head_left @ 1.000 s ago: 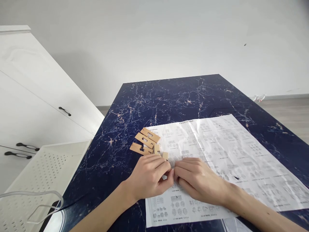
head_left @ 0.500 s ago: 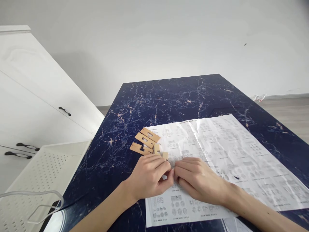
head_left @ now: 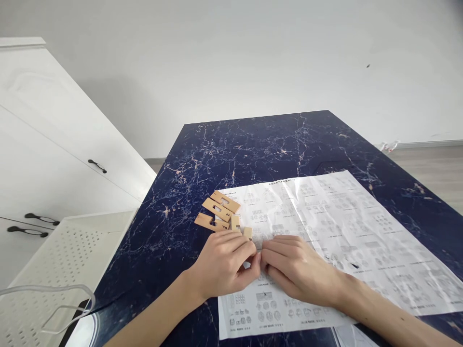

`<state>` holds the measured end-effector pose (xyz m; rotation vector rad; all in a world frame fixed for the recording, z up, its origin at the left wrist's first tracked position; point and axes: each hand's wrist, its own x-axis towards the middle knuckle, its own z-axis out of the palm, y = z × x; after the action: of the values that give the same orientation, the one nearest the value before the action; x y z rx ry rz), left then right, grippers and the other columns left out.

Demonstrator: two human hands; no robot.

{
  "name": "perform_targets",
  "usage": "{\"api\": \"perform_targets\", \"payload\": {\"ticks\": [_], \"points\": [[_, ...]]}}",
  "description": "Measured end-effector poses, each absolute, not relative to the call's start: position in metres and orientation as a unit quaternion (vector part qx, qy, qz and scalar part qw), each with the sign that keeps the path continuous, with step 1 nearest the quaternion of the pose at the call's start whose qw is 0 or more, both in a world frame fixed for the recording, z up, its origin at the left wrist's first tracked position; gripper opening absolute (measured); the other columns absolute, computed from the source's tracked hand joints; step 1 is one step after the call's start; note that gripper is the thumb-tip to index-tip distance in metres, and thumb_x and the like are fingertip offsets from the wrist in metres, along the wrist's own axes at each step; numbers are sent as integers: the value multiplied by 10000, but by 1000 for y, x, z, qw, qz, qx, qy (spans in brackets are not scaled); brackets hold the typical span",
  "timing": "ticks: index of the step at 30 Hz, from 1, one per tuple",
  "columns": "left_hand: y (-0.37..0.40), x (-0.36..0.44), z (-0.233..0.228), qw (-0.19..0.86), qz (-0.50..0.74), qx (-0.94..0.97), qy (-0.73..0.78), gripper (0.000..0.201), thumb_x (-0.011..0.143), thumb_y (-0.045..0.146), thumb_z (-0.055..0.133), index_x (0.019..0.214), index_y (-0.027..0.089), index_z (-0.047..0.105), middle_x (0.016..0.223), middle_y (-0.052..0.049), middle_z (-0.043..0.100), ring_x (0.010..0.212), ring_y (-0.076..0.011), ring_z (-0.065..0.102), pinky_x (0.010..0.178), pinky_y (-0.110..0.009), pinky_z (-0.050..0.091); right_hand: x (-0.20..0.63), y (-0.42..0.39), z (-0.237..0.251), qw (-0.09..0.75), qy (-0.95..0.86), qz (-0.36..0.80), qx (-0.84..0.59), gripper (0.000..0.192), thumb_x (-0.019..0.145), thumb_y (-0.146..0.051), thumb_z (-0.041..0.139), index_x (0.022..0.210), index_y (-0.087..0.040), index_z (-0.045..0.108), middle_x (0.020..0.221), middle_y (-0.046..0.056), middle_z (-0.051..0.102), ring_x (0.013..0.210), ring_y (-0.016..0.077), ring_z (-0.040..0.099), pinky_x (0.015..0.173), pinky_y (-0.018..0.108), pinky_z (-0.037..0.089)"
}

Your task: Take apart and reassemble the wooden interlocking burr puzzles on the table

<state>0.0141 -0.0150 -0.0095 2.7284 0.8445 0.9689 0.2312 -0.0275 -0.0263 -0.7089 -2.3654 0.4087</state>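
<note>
Both hands met over the near edge of the printed sheet (head_left: 336, 241), which lay flat on the dark blue marbled counter (head_left: 253, 144). The left hand (head_left: 222, 264) was curled, fingers bent in towards the thumb, and the right hand (head_left: 298, 270) mirrored it — their fingertips touched at the middle, pinched around something small and pale that was almost wholly hidden, so what it was could not be told. Just beyond the left hand's knuckles lay a loose cluster of flat wooden pieces (head_left: 219, 214) with slots cut in them, two marked with digits, some resting on the sheet's left corner and some on the bare counter. A white perforated tray (head_left: 72, 255) stood off the counter's left side, below a white cabinet (head_left: 54, 144) with dark handles.
</note>
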Motion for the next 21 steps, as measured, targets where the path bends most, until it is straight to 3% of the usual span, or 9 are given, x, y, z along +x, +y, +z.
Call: {"api": "perform_targets", "payload": {"ticks": [21], "points": [[-16,14,-7,64,315,903,284,322,936,101,596,686,207,422,589,64,453,523,-96,401,527,-282,379,231,-27,-26,315,-897,154,-269,373,1057,-68,414,748,-166,598,697,11,588,603,150,431,585,314,322]]}}
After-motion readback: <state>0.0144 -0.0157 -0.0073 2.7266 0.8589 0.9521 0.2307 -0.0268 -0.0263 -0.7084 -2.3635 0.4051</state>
